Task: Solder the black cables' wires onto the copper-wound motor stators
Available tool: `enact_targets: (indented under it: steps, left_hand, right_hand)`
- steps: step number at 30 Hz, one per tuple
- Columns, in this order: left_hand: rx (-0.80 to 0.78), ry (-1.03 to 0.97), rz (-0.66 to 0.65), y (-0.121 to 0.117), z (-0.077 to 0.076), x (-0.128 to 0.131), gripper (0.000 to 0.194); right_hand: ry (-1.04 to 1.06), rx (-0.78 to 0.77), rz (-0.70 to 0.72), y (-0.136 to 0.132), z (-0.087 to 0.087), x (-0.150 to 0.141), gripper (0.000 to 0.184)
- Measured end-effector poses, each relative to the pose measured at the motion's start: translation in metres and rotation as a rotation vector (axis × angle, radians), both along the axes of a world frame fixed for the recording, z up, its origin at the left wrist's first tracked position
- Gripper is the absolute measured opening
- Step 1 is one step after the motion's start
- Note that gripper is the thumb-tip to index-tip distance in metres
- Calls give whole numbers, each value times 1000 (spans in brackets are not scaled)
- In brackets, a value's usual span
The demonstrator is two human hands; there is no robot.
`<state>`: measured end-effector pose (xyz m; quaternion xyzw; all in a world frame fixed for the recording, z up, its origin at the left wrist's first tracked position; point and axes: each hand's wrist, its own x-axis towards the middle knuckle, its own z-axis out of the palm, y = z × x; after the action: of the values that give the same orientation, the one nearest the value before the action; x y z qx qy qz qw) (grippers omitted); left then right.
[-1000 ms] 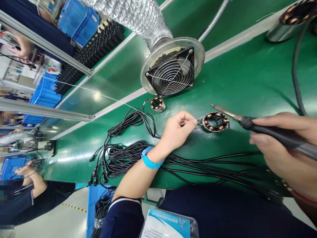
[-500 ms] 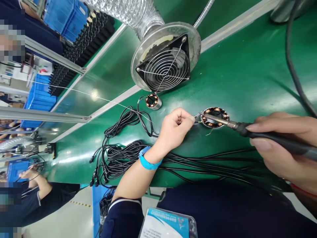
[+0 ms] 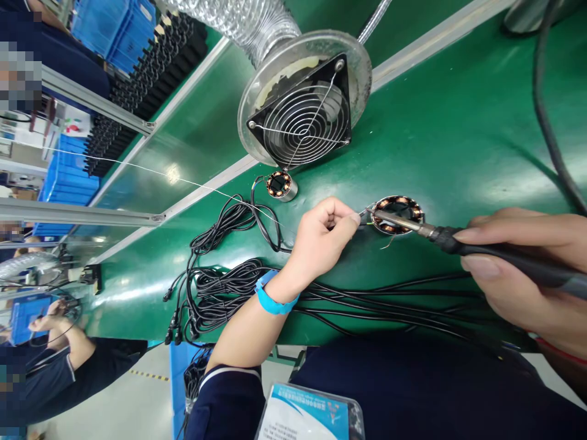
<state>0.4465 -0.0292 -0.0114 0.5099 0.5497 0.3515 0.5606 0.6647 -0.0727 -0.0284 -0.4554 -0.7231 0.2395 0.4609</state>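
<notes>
My right hand [image 3: 509,256] is wrapped round the black handle of a soldering iron [image 3: 452,240]. The iron's metal tip lies across a round motor stator [image 3: 398,215] with copper windings and reaches its left rim. There my left hand [image 3: 325,235], a blue band at its wrist, pinches the stripped end of a black cable [image 3: 284,249], with thin wires showing past the fingertips by the rim. A fine silvery wire [image 3: 202,185] runs in from the left towards this hand; whether the fingers grip it is hidden. One loose strand sticks out below the stator.
A second stator [image 3: 282,185] in a metal housing stands beneath a fan with a wire guard [image 3: 302,131], joined to a foil duct [image 3: 257,24]. Coiled black cables [image 3: 224,287] lie along the green bench's near side. A co-worker's hands [image 3: 50,321] are at far left.
The iron's tip has shifted slightly left at the stator's rim. Both hands keep their grip. The whole view has moved a little.
</notes>
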Motion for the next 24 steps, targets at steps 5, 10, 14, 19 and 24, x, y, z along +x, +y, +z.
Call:
enact_targets:
  steps: [5, 10, 14, 19, 24]
  left_hand:
    - [-7, -3, 5, 0, -1, 0, 16]
    - [-4, -12, 10, 0, -2, 1, 16]
    - [-21, 6, 17, 1, -1, 1, 17]
    - [-13, -1, 25, 1, 1, 2, 17]
    - [-21, 0, 21, 2, 1, 2, 17]
  right_hand:
    - [16, 38, 10, 0, 1, 3, 5]
    - [-16, 40, 16, 0, 0, 1, 5]
    - [45, 40, 9, 2, -2, -1, 3]
    - [-10, 79, -13, 3, 1, -1, 13]
    - [-185, 58, -50, 2, 12, -7, 36]
